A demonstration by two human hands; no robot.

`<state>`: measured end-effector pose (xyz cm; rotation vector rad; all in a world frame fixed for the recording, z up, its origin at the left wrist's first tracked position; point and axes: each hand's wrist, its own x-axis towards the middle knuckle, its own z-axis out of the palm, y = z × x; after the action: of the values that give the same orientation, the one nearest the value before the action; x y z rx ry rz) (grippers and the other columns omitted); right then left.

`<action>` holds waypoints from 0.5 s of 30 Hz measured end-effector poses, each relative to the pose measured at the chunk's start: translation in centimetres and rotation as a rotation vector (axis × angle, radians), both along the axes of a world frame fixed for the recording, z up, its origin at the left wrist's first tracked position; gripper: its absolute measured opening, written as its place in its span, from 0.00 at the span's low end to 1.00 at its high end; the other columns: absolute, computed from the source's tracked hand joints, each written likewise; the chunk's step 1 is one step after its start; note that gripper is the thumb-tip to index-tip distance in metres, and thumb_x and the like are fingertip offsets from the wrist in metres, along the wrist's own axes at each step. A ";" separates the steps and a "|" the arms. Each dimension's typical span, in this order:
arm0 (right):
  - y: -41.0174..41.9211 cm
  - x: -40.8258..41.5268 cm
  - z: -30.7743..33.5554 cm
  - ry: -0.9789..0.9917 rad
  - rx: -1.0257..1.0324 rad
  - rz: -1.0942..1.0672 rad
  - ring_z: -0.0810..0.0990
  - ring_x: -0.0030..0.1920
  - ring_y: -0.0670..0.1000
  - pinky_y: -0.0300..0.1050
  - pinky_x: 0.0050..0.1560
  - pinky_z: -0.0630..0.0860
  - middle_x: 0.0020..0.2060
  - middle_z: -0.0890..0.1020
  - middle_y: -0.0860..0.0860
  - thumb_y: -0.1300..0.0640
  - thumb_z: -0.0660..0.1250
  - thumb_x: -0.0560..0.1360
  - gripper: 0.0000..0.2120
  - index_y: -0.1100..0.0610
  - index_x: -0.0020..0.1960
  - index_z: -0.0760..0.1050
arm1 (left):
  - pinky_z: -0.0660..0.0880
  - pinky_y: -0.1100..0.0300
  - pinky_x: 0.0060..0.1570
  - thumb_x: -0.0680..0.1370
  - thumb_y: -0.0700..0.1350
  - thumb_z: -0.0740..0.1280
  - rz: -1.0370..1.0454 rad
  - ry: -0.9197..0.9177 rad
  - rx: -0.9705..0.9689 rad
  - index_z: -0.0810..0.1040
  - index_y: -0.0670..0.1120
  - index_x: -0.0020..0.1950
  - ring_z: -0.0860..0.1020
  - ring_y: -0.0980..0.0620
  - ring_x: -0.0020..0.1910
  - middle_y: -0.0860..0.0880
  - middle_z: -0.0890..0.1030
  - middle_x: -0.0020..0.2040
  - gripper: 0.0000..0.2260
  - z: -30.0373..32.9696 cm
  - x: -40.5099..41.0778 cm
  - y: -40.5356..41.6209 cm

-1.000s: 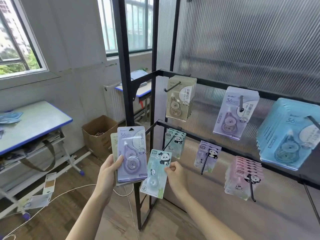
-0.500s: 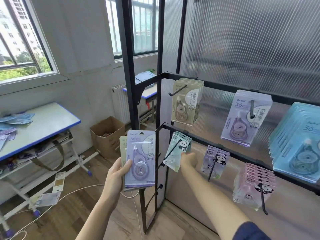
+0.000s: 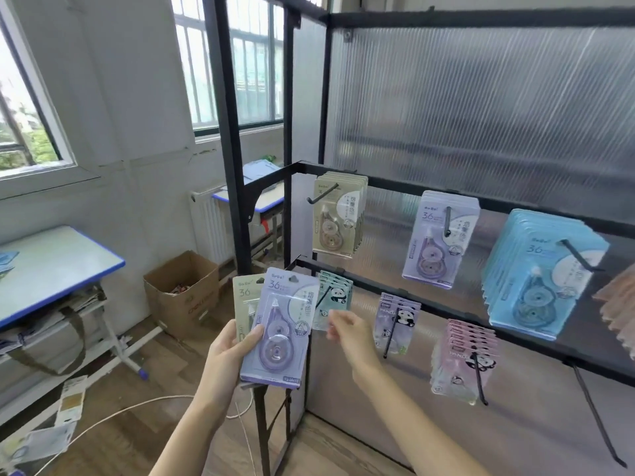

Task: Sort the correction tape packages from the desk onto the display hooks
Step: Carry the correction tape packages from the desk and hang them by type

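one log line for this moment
left hand: holds purple pack, beige behind | right hand: empty, by green panda packs

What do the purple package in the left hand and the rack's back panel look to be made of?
Purple package: seemingly a printed matte card with a clear glossy plastic blister, given the glare over the dispenser. Back panel: probably translucent ribbed plastic sheet; fine vertical flutes blur whatever lies behind it. Left hand grips the package.

Bright window daylight, wide-angle edge distortion
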<state>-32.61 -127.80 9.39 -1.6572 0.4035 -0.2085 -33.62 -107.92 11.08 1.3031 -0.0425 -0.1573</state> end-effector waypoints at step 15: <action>-3.3 -12.5 8.3 -0.268 0.032 -0.182 0.79 0.42 0.45 0.39 0.47 0.74 0.41 0.84 0.53 0.53 0.68 0.77 0.09 0.60 0.46 0.80 | 0.78 0.39 0.55 0.78 0.42 0.67 -0.199 -0.092 0.029 0.78 0.42 0.59 0.83 0.39 0.51 0.42 0.85 0.51 0.11 1.5 -4.9 -6.4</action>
<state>-45.12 -131.11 17.66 -1.5358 0.3510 -0.5507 -38.52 -114.29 12.56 1.3338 -0.2500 -0.2686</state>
